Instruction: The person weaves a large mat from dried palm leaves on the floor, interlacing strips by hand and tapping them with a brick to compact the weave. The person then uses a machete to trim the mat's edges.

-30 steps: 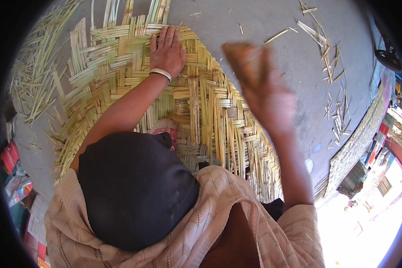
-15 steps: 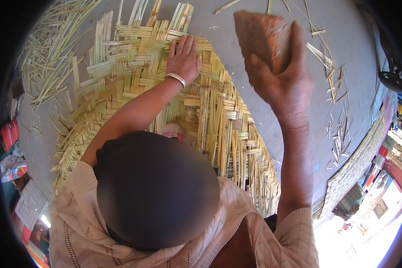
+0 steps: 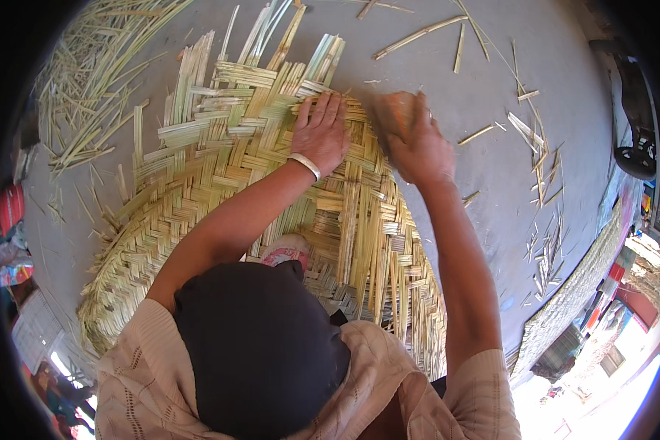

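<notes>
The left hand (image 3: pixel 321 132) lies open and flat, with its palm down, on the woven strip mat (image 3: pixel 231 150), near the upper right edge. The right hand (image 3: pixel 422 150) is gripping a reddish-brown brick piece (image 3: pixel 393 111) at this same edge — it is blurred, so I cannot tell if it touches the weave. The mat is spread on the grey floor (image 3: pixel 484 95), and loose strips (image 3: pixel 99 84) lie at upper left.

yellow-green crisscross woven piece (image 3: pixel 227 139), orange-brown block (image 3: pixel 394 110), grey floor (image 3: pixel 484 213), black head covering (image 3: pixel 264 352), beige top (image 3: pixel 139 381) with openwork lines
</notes>
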